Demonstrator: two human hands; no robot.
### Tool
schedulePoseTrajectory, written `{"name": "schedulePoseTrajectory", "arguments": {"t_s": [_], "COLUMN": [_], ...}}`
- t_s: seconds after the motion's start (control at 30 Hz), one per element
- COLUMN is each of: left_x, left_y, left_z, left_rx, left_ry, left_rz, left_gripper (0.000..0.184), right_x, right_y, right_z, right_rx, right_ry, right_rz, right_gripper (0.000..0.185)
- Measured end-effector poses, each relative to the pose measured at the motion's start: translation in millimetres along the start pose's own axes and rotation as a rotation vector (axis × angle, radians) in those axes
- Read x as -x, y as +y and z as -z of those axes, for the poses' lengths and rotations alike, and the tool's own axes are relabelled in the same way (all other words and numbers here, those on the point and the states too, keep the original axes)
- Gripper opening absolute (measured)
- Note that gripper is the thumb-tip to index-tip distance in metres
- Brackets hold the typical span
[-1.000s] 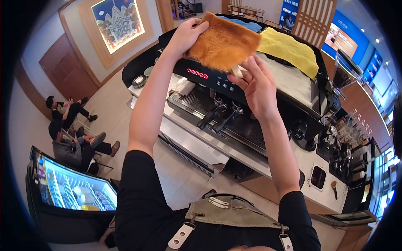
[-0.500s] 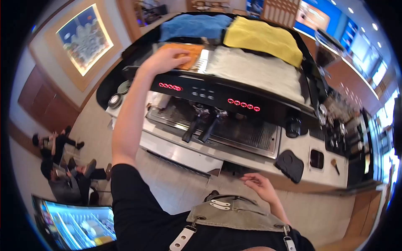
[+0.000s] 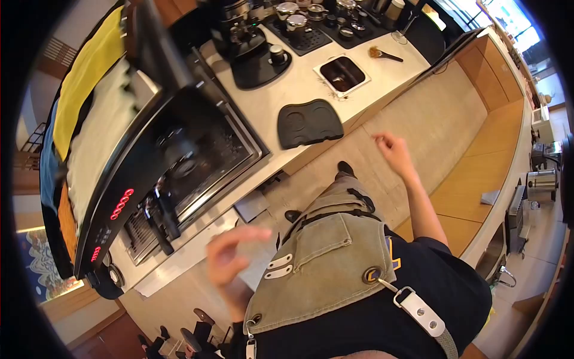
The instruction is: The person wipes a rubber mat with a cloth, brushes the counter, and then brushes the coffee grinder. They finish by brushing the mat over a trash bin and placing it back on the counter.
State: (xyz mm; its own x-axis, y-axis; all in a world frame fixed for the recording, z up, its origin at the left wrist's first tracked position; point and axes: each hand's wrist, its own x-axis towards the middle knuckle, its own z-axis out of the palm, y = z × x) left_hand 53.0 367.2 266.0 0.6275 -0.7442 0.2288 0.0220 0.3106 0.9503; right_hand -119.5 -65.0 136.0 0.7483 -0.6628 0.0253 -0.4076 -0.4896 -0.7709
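My left hand [image 3: 230, 256], slightly blurred, hangs in front of the apron [image 3: 323, 257] with fingers apart and nothing in it. The counter edge by the espresso machine [image 3: 149, 149] is nearest to it. Out over the floor, right of the black tamping mat [image 3: 310, 124], my right hand [image 3: 394, 154] is loosely curled with no object visible in it. Two portafilters sit in the machine, their black handles [image 3: 162, 224] pointing outward. Neither hand touches the machine or the counter.
On the counter are a recessed knock-out bin [image 3: 342, 75], a brush [image 3: 385, 54], a grinder [image 3: 242, 39] and metal cups [image 3: 296, 24]. Yellow [image 3: 89, 78] and white cloths [image 3: 104, 128] cover the machine's top. A second counter [image 3: 508, 197] runs along the right. Seated people's legs [image 3: 191, 335] show at lower left.
My left hand has come off the orange cloth on the machine and down in front of me. My view has turned right, bringing the grinder, cups and right-hand counter closer into view.
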Motion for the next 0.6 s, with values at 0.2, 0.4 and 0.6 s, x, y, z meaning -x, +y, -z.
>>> {"name": "schedulePoseTrajectory", "arguments": {"t_s": [0.2,0.4,0.6], "left_x": [-59,-129,-173], "left_y": [-197,-284,-317], "left_z": [-63,-145,-188], "left_rx": [-0.129,0.479,0.470], "left_ry": [0.131,0.868,1.220], "left_rz": [0.735,0.711,0.509], "left_gripper": [0.048,0.054,0.043], "right_x": [-190,-346,-388], "right_y": [121,227,259], "right_z": [92,142,146], "right_rx": [0.171,0.610,0.557], "right_ry": [0.166,0.038,-0.235], "right_rz": [0.230,0.287,0.299], "right_gripper": [0.031,0.052,0.030]}}
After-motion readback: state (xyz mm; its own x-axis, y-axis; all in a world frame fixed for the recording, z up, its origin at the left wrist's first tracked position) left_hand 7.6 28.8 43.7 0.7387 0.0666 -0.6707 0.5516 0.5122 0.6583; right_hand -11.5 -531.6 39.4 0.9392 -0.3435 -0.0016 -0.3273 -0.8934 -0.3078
